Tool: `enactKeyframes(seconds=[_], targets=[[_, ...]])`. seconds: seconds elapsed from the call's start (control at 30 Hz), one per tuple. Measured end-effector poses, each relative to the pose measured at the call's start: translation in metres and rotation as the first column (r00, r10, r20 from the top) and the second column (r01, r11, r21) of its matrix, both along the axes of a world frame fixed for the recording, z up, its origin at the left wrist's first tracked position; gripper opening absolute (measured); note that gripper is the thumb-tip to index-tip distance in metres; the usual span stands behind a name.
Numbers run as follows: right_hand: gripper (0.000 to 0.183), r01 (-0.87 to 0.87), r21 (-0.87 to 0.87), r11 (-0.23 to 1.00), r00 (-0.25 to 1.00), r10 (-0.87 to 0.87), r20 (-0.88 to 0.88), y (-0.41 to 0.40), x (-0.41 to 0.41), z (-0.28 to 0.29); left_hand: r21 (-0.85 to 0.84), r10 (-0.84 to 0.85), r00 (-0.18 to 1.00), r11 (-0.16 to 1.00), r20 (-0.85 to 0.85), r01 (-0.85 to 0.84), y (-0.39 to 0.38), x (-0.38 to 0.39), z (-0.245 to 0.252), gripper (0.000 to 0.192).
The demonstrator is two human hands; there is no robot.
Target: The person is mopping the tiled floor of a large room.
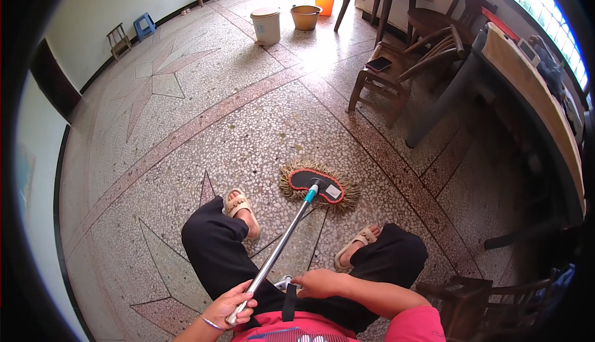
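My left hand (231,305) is wrapped around the metal handle of a dust mop (279,244) near its lower end in the picture. The mop's shaggy beige head (320,186), with a dark red-edged top, lies on the speckled terrazzo floor (260,137) in front of my feet. At my waist, my right hand (316,283) is at a small whitish item (284,282) beside a hanging black strap (288,302); whether its fingers grip either is unclear. Sandals (241,209) are on my feet, either side of the mop handle.
A wooden chair (372,79) with a phone (379,64) on it stands right of the mop, near a covered table (525,72). Ahead are a lidded white bucket (266,28), a brown basin (306,18) and an orange bucket (325,5). Small seats line the left wall.
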State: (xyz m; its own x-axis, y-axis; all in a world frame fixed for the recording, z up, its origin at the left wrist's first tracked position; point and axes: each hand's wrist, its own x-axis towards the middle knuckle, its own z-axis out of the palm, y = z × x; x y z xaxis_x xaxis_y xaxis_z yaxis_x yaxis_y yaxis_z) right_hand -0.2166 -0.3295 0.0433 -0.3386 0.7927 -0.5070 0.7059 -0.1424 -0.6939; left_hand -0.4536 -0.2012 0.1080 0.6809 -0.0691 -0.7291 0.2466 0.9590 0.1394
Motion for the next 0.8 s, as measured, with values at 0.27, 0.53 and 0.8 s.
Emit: enactKeyframes(seconds=[0.27,0.53,0.8], targets=[[0.037,0.766,-0.158,0.624,0.46,-0.702,-0.543,0.003,-0.025,-0.021,0.009,0.012,0.991,1.0,0.131,-0.014,0.003,0.1,-0.014,0.023],[0.032,0.671,-0.732,0.115,-0.482,-0.682,-0.55,-0.008,0.016,-0.006,0.756,-0.427,0.903,0.602,0.034,0.256,-0.014,0.2,-0.086,0.049],[0.068,0.812,-0.584,0.013,-0.294,-0.855,-0.428,-0.03,0.031,0.005,0.775,-0.743,0.265,-0.631,-0.614,0.028,0.024,0.188,-0.062,0.036]])
